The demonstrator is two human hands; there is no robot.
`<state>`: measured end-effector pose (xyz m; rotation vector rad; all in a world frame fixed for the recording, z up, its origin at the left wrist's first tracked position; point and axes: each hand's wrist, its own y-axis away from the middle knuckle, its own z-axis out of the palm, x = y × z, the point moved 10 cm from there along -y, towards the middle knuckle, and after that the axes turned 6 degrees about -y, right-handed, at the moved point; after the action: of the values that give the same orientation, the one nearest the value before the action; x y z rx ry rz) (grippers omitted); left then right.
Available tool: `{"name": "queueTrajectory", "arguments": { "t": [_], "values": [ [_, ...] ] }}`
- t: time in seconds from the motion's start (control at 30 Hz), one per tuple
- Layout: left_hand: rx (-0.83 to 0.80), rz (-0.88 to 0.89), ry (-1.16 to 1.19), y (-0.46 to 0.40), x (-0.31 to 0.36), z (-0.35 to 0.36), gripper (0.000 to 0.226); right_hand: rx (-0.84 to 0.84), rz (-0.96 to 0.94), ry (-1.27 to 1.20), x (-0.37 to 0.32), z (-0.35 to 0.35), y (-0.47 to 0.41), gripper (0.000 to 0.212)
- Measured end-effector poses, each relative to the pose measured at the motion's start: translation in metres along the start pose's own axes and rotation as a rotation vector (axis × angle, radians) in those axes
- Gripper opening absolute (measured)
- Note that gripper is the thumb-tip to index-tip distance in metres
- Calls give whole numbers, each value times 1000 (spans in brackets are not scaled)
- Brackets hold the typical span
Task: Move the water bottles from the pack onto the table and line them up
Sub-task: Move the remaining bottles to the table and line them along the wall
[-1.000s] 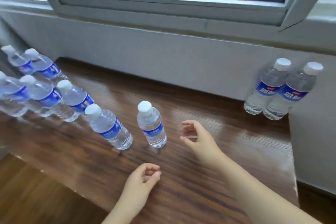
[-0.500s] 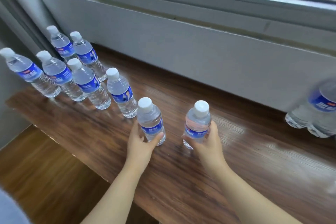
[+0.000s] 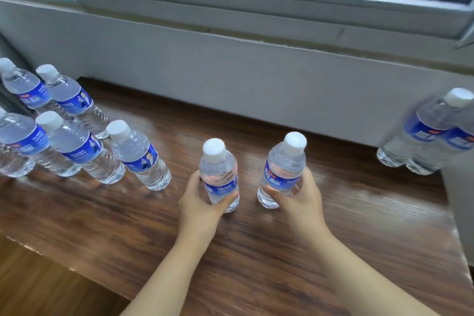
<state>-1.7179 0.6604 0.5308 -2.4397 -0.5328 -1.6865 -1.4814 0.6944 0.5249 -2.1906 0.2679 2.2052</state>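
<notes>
Clear water bottles with white caps and blue labels stand on a dark wooden table (image 3: 282, 259). My left hand (image 3: 200, 205) grips one upright bottle (image 3: 218, 169) near the table's middle. My right hand (image 3: 297, 197) grips another upright bottle (image 3: 284, 164) just to its right. Both bottles stand on the table top. Left of them a row of bottles runs toward the far left, the nearest being one bottle (image 3: 139, 155); two more bottles (image 3: 64, 95) stand behind that row. No pack shows in the head view.
Two blurred bottles (image 3: 425, 133) stand at the table's right end by a grey ledge. A grey wall (image 3: 243, 79) and a window frame rise behind the table. The table's front edge drops to a wooden floor (image 3: 46, 287) at the lower left.
One second ago both hands were empty near a single bottle. Now each hand grips a bottle, a second one having appeared on the right. The view has shifted slightly right since half a second ago.
</notes>
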Motion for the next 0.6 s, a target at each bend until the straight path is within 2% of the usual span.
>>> {"name": "queueTrajectory", "arguments": {
  "t": [0.2, 0.6],
  "values": [
    [-113, 79, -5, -32, 43, 74, 60, 107, -26, 56, -14, -57, -44, 59],
    [-307, 103, 105, -79, 98, 236, 57, 365, -62, 102, -17, -169, -111, 52]
  ]
}}
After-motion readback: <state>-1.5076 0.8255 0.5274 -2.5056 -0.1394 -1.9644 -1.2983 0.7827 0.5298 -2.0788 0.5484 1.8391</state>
